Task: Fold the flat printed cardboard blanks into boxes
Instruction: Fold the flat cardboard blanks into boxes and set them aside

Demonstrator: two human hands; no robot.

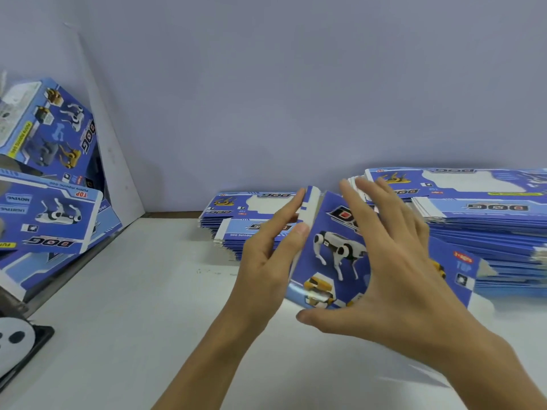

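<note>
A blue printed cardboard blank (331,255) with a white robot dog picture is held up over the white table (148,321), partly folded. My left hand (266,261) presses straight fingers against its left folded flap. My right hand (393,276) spreads over its right side, thumb under the lower edge, fingers over the top. Behind lie a stack of flat blanks (236,214) and a taller stack (488,220) at the right.
Folded boxes (50,214) are piled at the left against a leaning white board (112,161). A black and white object (17,347) sits at the lower left table edge. A lilac wall stands close behind.
</note>
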